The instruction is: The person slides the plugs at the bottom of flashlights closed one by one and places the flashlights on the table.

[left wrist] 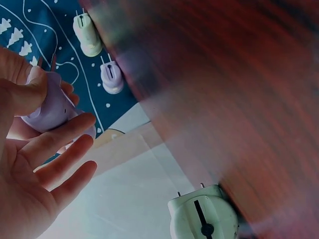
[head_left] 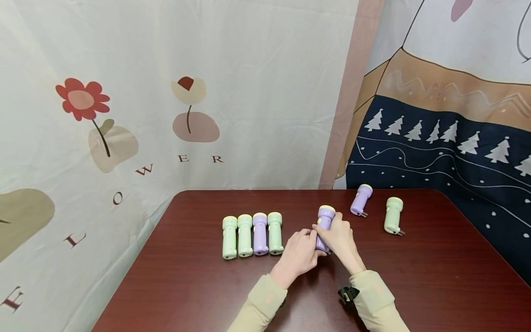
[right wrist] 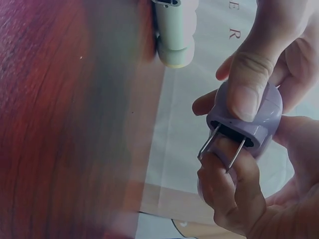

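Note:
Both hands are on one purple plug-in flashlight (head_left: 326, 214) right of the table's middle, its head pointing to the far side. The left hand (head_left: 300, 252) holds the flashlight's near end, its thumb (right wrist: 245, 102) pressed on the casing beside the plug slot. In the left wrist view, several of its other fingers (left wrist: 75, 191) stretch out past the body. From the other side the right hand (head_left: 341, 237) grips the body, its curled fingers (right wrist: 227, 181) at the two metal prongs (right wrist: 234, 155), which stick out of the slot.
Left of the hands, several flashlights stand side by side in a row: green ones (head_left: 229, 237), a purple one (head_left: 260, 234) and a green one (head_left: 275, 233) at the right end. At the back right lie a purple flashlight (head_left: 361, 199) and a green one (head_left: 392, 215), prongs out.

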A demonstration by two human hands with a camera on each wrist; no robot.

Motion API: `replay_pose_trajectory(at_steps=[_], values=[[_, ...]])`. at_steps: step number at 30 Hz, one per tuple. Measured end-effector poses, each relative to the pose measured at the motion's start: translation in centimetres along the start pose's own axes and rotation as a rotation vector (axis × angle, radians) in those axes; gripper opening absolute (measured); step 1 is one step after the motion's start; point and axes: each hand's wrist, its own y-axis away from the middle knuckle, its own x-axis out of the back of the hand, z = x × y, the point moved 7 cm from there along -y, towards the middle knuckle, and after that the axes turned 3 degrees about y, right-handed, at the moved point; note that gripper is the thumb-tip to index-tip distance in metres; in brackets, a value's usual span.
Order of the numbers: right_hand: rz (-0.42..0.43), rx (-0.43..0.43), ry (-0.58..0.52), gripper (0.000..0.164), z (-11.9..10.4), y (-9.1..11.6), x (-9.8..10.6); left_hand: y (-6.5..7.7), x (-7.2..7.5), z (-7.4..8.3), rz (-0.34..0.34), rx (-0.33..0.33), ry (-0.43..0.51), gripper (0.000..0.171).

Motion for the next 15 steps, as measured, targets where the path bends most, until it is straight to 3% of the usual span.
replay_pose_trajectory(at_steps=[15], values=[[0.003,0.0,-0.001,0.071,-0.18,0.07,-0.05,0.15,0.15,0.35,0.068,-0.049,-0.076,0.048]])
